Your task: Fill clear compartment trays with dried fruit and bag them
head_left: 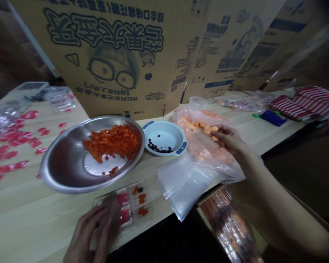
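Note:
My right hand (230,139) reaches into an open clear plastic bag (203,148) of pale orange chunks, thumb and fingers closed around a pale orange chunk (214,129). At the front edge of the table my left hand (91,232) lies over the left end of a clear plastic compartment tray (133,215); its fingers are blurred, and I cannot tell whether they grip the tray. Red packets (124,214) lie in the tray's middle compartments. Small orange pieces (142,211) and a dark piece (140,190) sit in the right-hand ones.
A steel bowl (63,171) of diced orange pieces stands beside a light blue bowl (167,131) with dark bits. Flat clear bags (178,182) overhang the front edge. Cardboard boxes (112,54) rise behind. Red packets (22,137) are scattered left; striped red packs (304,104) lie right.

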A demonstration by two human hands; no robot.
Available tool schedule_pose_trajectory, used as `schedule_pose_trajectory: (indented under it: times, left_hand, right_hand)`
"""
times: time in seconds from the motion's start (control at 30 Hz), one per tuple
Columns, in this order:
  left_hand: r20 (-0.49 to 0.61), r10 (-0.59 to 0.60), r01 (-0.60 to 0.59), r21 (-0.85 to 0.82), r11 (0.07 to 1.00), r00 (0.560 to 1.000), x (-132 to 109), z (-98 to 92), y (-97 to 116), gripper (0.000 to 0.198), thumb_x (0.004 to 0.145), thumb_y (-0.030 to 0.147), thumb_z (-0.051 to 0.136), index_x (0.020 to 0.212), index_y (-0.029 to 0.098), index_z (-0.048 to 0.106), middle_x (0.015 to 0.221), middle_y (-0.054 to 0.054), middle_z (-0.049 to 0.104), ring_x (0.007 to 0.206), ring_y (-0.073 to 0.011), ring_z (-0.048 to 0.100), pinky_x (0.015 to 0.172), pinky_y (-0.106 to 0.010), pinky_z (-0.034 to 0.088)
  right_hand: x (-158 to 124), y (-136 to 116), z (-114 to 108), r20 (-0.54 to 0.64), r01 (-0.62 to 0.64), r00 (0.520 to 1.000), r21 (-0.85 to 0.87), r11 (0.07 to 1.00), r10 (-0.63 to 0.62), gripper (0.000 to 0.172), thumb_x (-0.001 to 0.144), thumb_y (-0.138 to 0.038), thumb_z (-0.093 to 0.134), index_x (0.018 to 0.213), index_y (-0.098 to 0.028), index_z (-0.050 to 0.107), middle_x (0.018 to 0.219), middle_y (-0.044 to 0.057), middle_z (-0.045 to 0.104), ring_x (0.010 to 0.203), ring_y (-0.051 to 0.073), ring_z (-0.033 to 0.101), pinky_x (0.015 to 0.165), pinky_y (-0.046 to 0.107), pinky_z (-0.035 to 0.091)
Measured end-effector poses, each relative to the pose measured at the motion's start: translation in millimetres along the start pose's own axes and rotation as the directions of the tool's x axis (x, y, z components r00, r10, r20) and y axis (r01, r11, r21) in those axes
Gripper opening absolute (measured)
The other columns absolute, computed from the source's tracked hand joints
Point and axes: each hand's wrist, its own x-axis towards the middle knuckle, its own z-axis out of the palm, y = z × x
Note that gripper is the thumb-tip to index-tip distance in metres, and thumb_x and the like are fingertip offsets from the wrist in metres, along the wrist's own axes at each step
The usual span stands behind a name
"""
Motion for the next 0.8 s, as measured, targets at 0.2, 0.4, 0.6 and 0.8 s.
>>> schedule_pose_trajectory:
  times: [0.2,0.4,0.6,0.8]
  left_hand:
    - [0.238,-0.269,0.359,-0.579,0.732,0.933,19,30.9,73,0.047,0.094,0.048,0.070,0.135,0.026,0.059,0.122,-0.011,0.072,0.092,-0.0199,0.072,0.066,-0.027,0.058]
    - [0.088,-0.382,0.361,-0.567,0.740,0.920,5,-2.3,21,0.033,0.091,0.042,0.074,0.114,0.020,0.065,0.098,-0.005,0.074,0.073,-0.0137,0.064,0.065,-0.025,0.050]
    - [-0.071,-0.367,0.348,-0.192,0.917,0.927,-4,-15.8,-29,0.021,0.097,0.036,0.066,0.111,0.021,0.066,0.094,-0.002,0.074,0.075,-0.0165,0.064,0.075,-0.030,0.050]
    - [-0.158,-0.193,0.225,0.214,0.951,0.968,3,5.1,-34,0.011,0.099,0.026,0.062,0.107,0.022,0.069,0.102,-0.007,0.075,0.098,-0.0261,0.062,0.090,-0.041,0.044]
  right_hand:
    - [-140,-17,130,0.589,-0.229,0.805,0.199,0.953,0.071,0.037,0.073,-0.040,0.093,0.101,-0.023,0.075,0.090,0.003,0.078,0.068,0.012,0.069,0.061,0.021,0.055]
    - [-215,2,245,0.789,-0.303,0.614,0.261,0.917,-0.022,0.040,0.075,-0.040,0.089,0.111,-0.027,0.077,0.113,0.005,0.080,0.094,0.020,0.074,0.087,0.035,0.060]
    - [-200,17,252,0.716,-0.313,0.694,0.209,0.926,0.073,0.043,0.077,-0.048,0.088,0.113,-0.024,0.078,0.108,0.007,0.080,0.093,0.020,0.072,0.081,0.034,0.058]
    - [-207,15,251,0.715,-0.386,0.682,0.174,0.906,0.153,0.040,0.081,-0.056,0.085,0.109,-0.028,0.081,0.106,0.005,0.079,0.093,0.020,0.071,0.075,0.031,0.057]
